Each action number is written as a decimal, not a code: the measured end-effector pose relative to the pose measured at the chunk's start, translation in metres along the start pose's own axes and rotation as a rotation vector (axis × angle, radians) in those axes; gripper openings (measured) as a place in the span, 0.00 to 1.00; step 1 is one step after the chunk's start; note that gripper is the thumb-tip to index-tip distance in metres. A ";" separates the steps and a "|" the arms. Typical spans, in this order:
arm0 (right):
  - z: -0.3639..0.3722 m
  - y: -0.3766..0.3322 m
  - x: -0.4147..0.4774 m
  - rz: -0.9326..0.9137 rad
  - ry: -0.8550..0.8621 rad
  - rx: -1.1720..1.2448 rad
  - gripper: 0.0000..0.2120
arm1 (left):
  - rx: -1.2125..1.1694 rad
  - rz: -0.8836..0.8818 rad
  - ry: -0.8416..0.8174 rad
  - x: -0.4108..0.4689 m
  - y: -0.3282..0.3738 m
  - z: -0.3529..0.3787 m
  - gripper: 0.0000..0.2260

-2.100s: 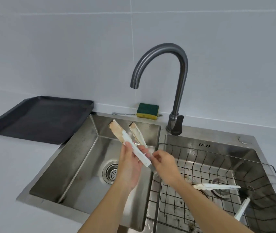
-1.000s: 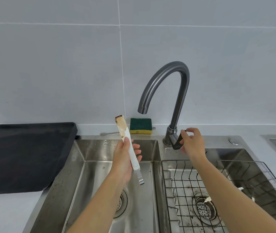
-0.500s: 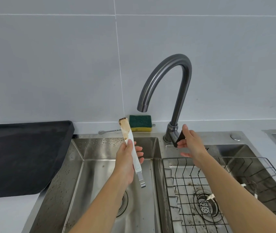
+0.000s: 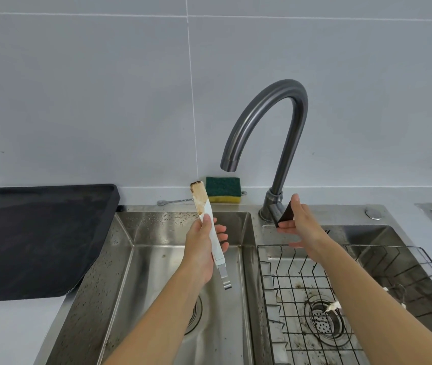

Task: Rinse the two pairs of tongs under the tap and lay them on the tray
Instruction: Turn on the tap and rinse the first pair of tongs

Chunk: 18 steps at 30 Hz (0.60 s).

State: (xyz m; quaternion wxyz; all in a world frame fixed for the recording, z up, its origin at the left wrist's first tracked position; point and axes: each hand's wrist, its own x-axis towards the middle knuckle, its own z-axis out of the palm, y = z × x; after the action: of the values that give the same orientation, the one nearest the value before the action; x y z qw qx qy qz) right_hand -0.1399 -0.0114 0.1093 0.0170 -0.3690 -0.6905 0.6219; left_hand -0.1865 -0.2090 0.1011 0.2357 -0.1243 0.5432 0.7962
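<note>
Grip check, left hand (image 4: 200,248) curled round white plastic tongs (image 4: 216,246) with browned tip over steel sink (image 4: 157,259), right hand (image 4: 303,223) pinching black lever (image 4: 284,213) on grey curved tap (image 4: 292,127)

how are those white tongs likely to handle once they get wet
Probably light: the left hand holds the tongs up with a relaxed wrap of fingers. Likely slippery when wet, as the white handle looks smooth. The arms lie shut together, with a metal tab at the lower end, so they may spring open if it's a lock.
</note>
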 end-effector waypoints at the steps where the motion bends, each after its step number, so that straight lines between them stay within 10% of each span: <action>1: 0.000 0.001 0.001 -0.004 0.004 0.001 0.25 | -0.008 -0.002 0.004 0.000 0.001 -0.001 0.11; 18: 0.002 0.016 0.005 -0.087 0.021 0.032 0.22 | -0.096 -0.039 0.065 0.006 -0.002 -0.023 0.11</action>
State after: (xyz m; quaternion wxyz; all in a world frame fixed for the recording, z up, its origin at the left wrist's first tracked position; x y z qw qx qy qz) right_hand -0.1365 -0.0113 0.0932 0.0570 -0.3449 -0.6956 0.6277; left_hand -0.1920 -0.2279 0.0880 0.2273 -0.1717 0.5093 0.8121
